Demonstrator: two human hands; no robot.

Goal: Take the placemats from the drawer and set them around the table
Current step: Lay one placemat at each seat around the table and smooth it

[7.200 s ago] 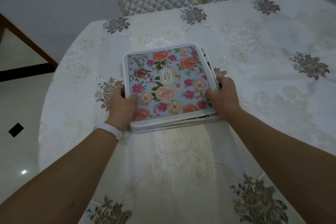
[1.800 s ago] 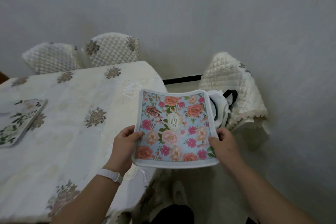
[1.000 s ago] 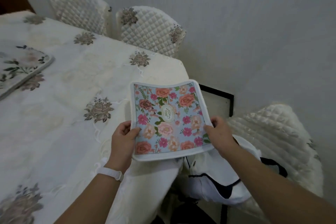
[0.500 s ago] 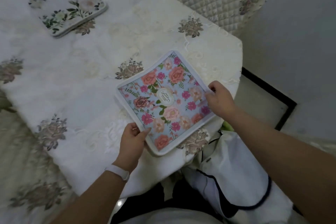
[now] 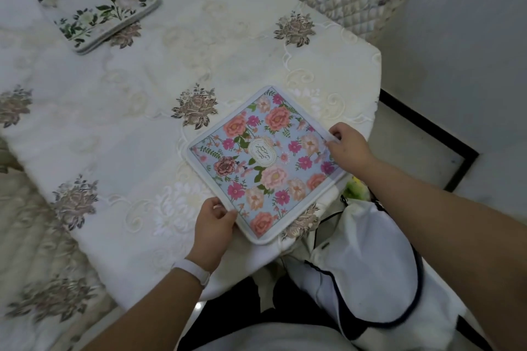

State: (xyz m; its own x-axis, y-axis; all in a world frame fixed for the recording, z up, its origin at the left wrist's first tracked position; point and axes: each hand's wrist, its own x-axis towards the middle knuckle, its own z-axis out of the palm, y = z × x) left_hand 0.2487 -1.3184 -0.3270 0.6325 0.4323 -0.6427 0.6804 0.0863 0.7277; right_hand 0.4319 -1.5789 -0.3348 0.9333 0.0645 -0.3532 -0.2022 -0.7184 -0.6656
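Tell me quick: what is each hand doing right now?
Left hand: pinching the near edge of the blue floral placemat.
Right hand: pinching the same placemat's right corner.

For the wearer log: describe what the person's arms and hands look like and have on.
Both arms are bare as far as the view shows: no sleeves, no gloves. The left hand wears a plain white band at the wrist. The right hand has no band or watch. No rings can be made out.
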